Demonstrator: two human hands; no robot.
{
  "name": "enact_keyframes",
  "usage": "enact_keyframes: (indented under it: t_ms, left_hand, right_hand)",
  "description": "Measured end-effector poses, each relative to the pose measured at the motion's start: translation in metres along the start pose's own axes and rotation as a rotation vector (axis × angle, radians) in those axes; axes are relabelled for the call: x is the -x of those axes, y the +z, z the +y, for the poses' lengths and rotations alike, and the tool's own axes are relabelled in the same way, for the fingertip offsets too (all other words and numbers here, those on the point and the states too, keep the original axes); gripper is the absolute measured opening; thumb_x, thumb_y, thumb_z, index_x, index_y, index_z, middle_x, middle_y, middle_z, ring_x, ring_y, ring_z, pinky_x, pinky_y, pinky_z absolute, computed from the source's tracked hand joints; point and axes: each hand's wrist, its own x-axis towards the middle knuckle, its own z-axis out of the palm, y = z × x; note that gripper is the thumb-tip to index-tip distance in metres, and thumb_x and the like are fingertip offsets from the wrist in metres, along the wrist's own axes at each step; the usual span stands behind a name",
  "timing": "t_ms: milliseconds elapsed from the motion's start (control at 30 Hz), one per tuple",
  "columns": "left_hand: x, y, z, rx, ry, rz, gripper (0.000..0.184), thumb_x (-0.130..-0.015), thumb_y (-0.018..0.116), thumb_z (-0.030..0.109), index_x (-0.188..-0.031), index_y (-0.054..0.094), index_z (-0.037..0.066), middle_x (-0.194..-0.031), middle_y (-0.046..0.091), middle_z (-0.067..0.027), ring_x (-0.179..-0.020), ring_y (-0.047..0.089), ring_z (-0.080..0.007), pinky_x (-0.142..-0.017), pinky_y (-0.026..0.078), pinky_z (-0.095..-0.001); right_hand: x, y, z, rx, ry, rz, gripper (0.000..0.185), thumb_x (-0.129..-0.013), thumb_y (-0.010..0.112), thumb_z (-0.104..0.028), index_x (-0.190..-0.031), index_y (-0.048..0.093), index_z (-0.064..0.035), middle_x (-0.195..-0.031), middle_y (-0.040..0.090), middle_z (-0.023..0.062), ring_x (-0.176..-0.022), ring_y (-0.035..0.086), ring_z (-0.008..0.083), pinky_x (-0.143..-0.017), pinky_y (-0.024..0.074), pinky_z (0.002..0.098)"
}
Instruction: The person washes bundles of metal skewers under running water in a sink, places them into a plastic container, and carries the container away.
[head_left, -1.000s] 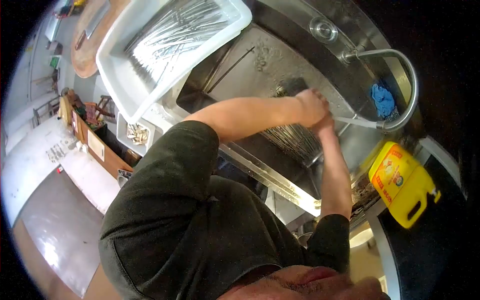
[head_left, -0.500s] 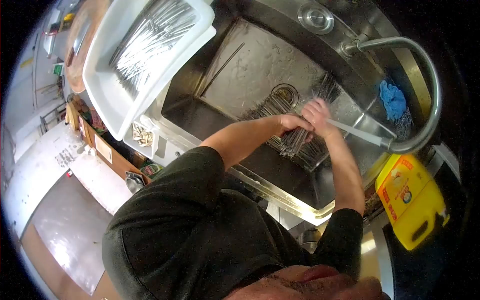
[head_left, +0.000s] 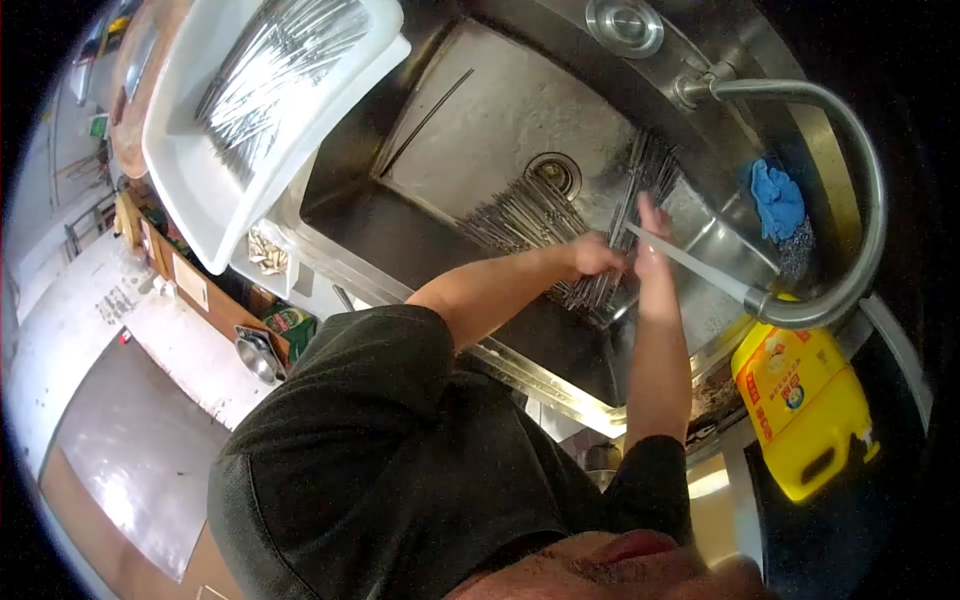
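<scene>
My left hand is closed around a bundle of thin metal skewers over the sink. Close on its right, my right hand has its fingers stretched upward beside the bundle, with the white end of the faucet hose crossing it. More skewers lie fanned in the sink below the drain, partly hidden by my left hand and forearm. A lone dark skewer rests farther left on the sink floor.
A white tub of shiny skewers stands at the upper left. The curved metal faucet arches on the right, near a blue cloth and a yellow jug. A small white container sits beneath the tub.
My hands came together around a skewer bundle, then parted slightly. The bundle has tilted more upright, and my right hand's fingers have opened. The view has shifted, showing more of the sink.
</scene>
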Motion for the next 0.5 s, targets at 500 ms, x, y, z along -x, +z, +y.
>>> enact_keyframes:
  t_ms: [500]
  left_hand:
    - [0.017, 0.010, 0.010, -0.596, 0.058, 0.178, 0.064, -0.074, 0.062, 0.021, -0.114, 0.028, -0.015, -0.093, 0.056, -0.0324, -0.090, 0.056, -0.0434, -0.077, 0.046, -0.0412]
  right_hand:
    - [-0.017, 0.031, 0.020, 0.203, 0.038, 0.073, 0.051, -0.084, 0.056, -0.039, -0.114, 0.052, 0.0008, -0.111, 0.056, 0.0157, -0.099, 0.054, 0.0304, -0.087, 0.0432, 0.0441]
